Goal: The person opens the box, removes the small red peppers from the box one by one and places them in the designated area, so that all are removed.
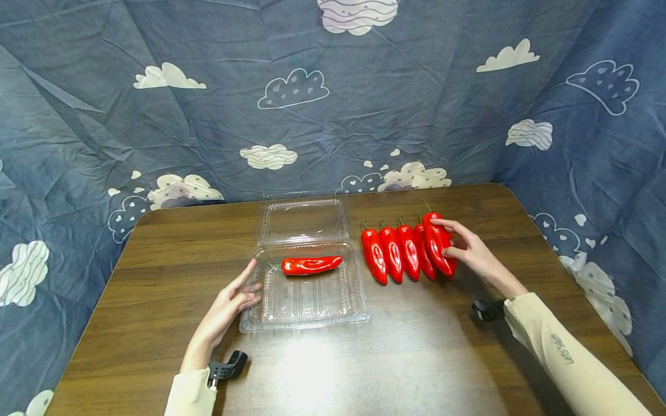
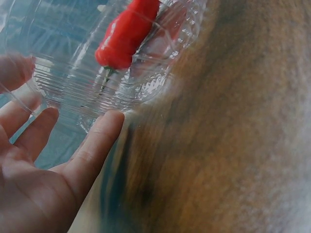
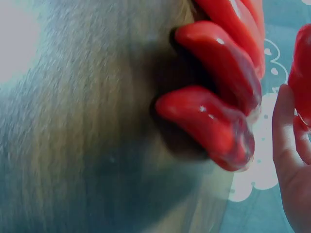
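A clear plastic clamshell box (image 1: 303, 323) lies with its lid folded back, and one red pepper (image 1: 311, 266) lies crosswise in its base. My left hand (image 1: 221, 312) is at the box's left wall, fingers extended; in the left wrist view the fingertips (image 2: 112, 119) come right up to the ribbed plastic. My right hand (image 1: 472, 251) pinches another red pepper (image 1: 436, 245) between thumb and fingers. This pepper is raised over the right end of a row of red peppers (image 1: 392, 254) and partly covers one there. At the right wrist view's edge, the held pepper (image 3: 302, 80) is cut off.
The peppers in the row lie side by side, green stems toward the back, right of the box. The transparent lid (image 1: 304, 221) extends toward the rear edge of the wooden table (image 1: 171, 260). A blue cloud-patterned cloth (image 1: 322, 127) hangs behind and beside the table.
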Demonstrator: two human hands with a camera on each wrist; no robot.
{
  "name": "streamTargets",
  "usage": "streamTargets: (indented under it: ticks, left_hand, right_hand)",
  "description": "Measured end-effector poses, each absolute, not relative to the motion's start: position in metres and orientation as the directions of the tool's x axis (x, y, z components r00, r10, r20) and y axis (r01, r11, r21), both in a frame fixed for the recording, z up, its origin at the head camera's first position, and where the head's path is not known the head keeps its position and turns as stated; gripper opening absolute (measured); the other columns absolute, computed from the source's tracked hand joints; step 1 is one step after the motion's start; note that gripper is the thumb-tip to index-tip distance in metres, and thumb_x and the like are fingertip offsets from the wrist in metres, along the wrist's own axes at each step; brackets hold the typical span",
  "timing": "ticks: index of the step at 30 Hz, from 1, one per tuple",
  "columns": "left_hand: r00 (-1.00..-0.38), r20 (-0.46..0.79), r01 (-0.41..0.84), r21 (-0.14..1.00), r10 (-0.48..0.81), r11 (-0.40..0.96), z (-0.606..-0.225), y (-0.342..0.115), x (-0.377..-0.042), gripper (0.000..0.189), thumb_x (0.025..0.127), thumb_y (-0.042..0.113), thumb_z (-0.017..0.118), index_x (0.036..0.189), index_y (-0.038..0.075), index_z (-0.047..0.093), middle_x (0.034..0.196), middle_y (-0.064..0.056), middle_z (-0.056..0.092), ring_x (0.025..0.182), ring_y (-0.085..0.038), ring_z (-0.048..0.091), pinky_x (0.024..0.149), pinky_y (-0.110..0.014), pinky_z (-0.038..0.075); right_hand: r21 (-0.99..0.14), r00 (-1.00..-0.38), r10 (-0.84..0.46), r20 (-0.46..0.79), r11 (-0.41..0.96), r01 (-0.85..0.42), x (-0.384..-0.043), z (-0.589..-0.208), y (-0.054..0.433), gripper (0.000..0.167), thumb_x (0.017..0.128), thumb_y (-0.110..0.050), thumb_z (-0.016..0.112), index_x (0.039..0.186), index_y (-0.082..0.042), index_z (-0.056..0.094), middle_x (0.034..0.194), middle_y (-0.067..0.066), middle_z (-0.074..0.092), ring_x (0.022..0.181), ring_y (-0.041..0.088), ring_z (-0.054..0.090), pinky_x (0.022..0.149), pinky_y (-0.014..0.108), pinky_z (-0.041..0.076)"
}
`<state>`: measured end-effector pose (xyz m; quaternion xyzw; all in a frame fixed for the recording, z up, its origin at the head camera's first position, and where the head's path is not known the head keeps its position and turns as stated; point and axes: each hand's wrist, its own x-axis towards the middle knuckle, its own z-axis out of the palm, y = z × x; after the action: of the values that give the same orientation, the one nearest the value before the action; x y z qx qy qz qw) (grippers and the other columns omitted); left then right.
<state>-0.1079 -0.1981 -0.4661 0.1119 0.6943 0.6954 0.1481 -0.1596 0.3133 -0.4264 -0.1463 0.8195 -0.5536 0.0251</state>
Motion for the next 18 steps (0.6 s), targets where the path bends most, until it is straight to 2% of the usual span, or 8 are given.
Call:
streamTargets:
  ticks: [3, 9, 15, 18]
  left_hand:
    - [-0.932, -0.05, -0.05, 0.999, 0.36, 0.01, -0.466, -0.198, -0.108, 0.067, 0.093, -0.003, 0.044, 0.153, 0.008, 0.016, 0.159, -0.01, 0.008, 0.132, -0.044, 0.029, 0.099, -0.028, 0.043]
    - [-0.932, -0.052, -0.055, 0.998, 0.36, 0.004, -0.467, -0.198, -0.108, 0.067, 0.093, -0.004, 0.044, 0.153, 0.009, 0.017, 0.159, -0.009, 0.009, 0.132, -0.043, 0.03, 0.099, -0.028, 0.043]
    - [-0.932, -0.057, -0.064, 0.998, 0.359, -0.008, -0.467, -0.198, -0.109, 0.067, 0.093, -0.004, 0.043, 0.153, 0.009, 0.018, 0.159, -0.007, 0.009, 0.132, -0.043, 0.029, 0.1, -0.029, 0.043]
    - [-0.932, -0.06, -0.069, 0.998, 0.358, -0.012, -0.466, -0.198, -0.108, 0.067, 0.093, -0.004, 0.043, 0.153, 0.008, 0.017, 0.159, -0.008, 0.009, 0.132, -0.043, 0.029, 0.1, -0.028, 0.042]
  right_hand:
    - [-0.91, -0.959, -0.249, 0.132, 0.354, -0.217, -0.159, -0.427, 0.317, 0.058, 0.082, 0.009, 0.054, 0.138, -0.002, 0.044, 0.128, 0.019, 0.046, 0.095, 0.015, 0.056, 0.072, 0.021, 0.051]
    - [-0.897, -0.964, -0.216, 0.153, 0.378, -0.227, -0.158, -0.43, 0.326, 0.059, 0.082, 0.011, 0.055, 0.138, -0.002, 0.045, 0.127, 0.014, 0.048, 0.092, 0.013, 0.058, 0.071, 0.02, 0.051]
    - [-0.875, -0.968, -0.168, 0.185, 0.421, -0.24, -0.159, -0.434, 0.336, 0.057, 0.083, 0.011, 0.054, 0.138, -0.002, 0.046, 0.125, 0.008, 0.051, 0.096, 0.01, 0.054, 0.073, 0.018, 0.047]
    - [-0.869, -0.975, -0.134, 0.176, 0.445, -0.218, -0.159, -0.437, 0.341, 0.056, 0.084, 0.01, 0.053, 0.138, -0.002, 0.045, 0.123, 0.01, 0.051, 0.09, 0.009, 0.057, 0.07, 0.018, 0.048]
